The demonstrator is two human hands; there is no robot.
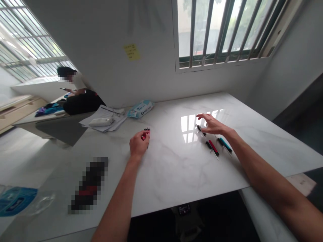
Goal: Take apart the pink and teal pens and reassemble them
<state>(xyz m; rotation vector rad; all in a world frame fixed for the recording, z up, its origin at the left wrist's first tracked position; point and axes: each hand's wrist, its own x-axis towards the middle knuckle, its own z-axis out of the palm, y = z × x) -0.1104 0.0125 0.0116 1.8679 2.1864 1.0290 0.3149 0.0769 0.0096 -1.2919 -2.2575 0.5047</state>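
Note:
My left hand (139, 144) is closed around a small bundle of red-and-black pens (146, 129), their dark ends sticking out past my fingers. To the right, my right hand (210, 124) hovers low with thumb and fingers apart. Beneath it lies a black pen part (201, 129); whether my thumb touches it I cannot tell. Closer to me are a red pen barrel (213, 147) with a black end, a black piece (209, 145) and a thin pale rod beside it. A teal pen barrel (225, 144) lies with similar parts near my right forearm.
A blue wipes pack (140, 109) and papers (106, 127) bearing a white device (101, 122) lie at the back left of the marble-patterned table (171, 181). A clear bottle (22, 201) is at lower left, near a blurred-out dark object (88, 186). A person (78, 89) sits beyond.

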